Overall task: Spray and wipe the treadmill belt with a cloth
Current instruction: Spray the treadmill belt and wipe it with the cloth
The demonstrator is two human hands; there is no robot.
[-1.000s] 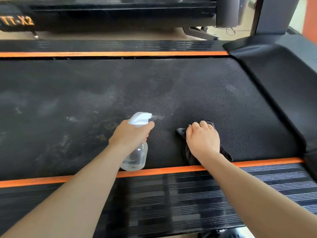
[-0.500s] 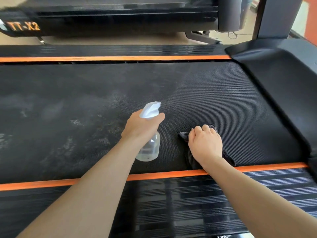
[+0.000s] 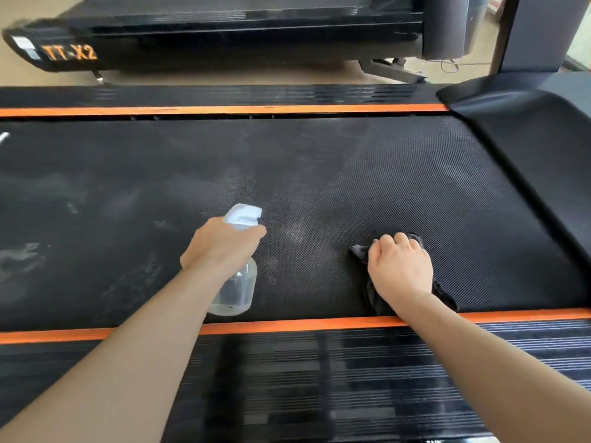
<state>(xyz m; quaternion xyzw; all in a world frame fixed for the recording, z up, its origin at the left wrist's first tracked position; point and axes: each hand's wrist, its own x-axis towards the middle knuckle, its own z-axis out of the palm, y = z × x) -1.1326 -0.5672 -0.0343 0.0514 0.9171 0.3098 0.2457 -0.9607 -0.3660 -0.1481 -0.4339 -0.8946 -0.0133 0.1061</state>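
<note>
Gripping the neck of a clear plastic spray bottle (image 3: pixel 235 290) with a white trigger head, the left hand (image 3: pixel 220 246) has its fingers curled round it and holds it tilted above the black textured treadmill belt (image 3: pixel 399 187), nozzle pointing away from the person and to the right. The right hand (image 3: pixel 399 270) lies knuckles up on a crumpled dark grey cloth (image 3: pixel 372 294), its fingers bent over the cloth's far edge and pressing it onto the belt close to the near side. Cloth sticks out from under the hand on the left and near the wrist. Between the two hands the belt shows a pale, misty patch (image 3: pixel 295 233), and further left it carries whitish smears and dusty marks (image 3: pixel 22 257). An orange stripe (image 3: pixel 287 326) borders the belt on the near side, with a ribbed black side rail (image 3: pixel 319 378) beneath both forearms; a matching orange stripe (image 3: pixel 224 110) runs along the far side. At the right rises the black motor cover (image 3: pixel 527 129). Beyond, on the tan floor, stands a second black treadmill (image 3: pixel 224 36) lettered "TT-X2" in orange.
</note>
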